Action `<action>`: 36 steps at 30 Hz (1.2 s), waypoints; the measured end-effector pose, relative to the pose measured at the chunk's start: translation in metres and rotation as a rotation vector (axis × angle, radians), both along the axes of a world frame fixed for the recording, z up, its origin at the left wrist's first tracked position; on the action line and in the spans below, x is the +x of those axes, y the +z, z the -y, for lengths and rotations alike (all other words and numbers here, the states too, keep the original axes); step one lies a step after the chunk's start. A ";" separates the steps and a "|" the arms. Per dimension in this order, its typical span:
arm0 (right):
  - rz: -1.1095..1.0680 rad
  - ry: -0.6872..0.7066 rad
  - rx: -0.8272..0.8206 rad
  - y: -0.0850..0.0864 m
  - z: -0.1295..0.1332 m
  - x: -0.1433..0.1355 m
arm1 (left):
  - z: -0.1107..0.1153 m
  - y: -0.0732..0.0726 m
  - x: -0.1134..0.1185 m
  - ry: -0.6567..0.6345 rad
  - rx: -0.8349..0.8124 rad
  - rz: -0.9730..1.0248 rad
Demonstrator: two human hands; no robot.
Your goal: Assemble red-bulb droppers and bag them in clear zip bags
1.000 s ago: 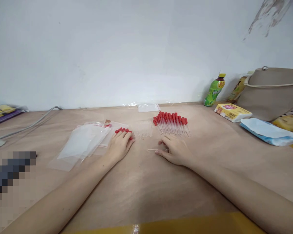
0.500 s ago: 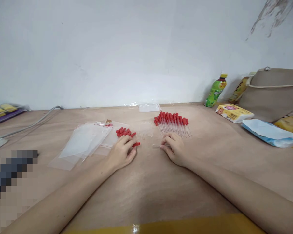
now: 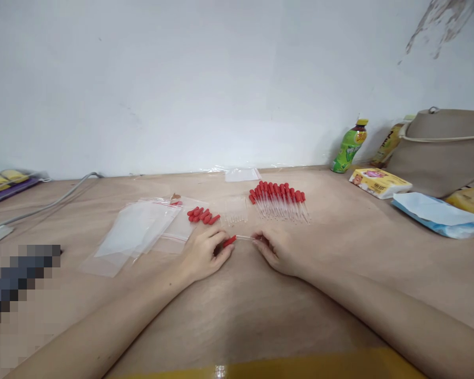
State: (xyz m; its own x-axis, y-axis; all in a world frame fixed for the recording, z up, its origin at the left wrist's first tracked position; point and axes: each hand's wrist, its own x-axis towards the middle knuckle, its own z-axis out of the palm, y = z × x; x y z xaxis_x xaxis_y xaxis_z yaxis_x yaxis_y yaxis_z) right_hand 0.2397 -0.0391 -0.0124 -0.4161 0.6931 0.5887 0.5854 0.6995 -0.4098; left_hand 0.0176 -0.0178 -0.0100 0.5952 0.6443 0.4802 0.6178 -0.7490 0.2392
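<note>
No wording can be read for certain: the green bottle, the yellow container and the yellow-and-white pack, all toward the right along the counter's back edge, bear print too blurred to make out.

A pale, bluish-white wall filled the upper part of the view, plain but for faint marks and 1 large grey-brown blemished patch at the upper right. Against it stood a work surface covered in creased brown sheeting. Clear film glinted along the back edge; 1 amber strip crossed the front, catching a bright reflection. The light was cool and soft.
</note>
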 end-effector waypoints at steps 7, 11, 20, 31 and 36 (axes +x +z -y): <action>-0.024 0.019 -0.010 -0.003 -0.002 0.000 | 0.002 0.001 0.002 0.002 -0.003 0.060; -0.024 0.025 -0.018 -0.004 -0.003 0.001 | 0.005 0.004 0.004 -0.017 -0.067 0.122; 0.020 0.059 -0.090 -0.001 -0.003 0.003 | 0.005 0.003 0.005 0.062 -0.454 0.240; 0.068 0.073 -0.025 -0.003 -0.010 0.009 | 0.007 0.003 0.003 -0.101 -0.399 0.185; 0.185 0.005 0.117 0.004 -0.002 0.006 | 0.010 0.006 0.006 -0.081 -0.361 0.142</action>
State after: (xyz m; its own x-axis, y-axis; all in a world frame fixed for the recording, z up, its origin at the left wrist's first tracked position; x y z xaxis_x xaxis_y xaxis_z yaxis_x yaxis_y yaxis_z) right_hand 0.2461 -0.0366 -0.0086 -0.5278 0.6223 0.5781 0.6393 0.7391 -0.2120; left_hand 0.0233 -0.0279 -0.0041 0.5950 0.7404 0.3127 0.5018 -0.6461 0.5752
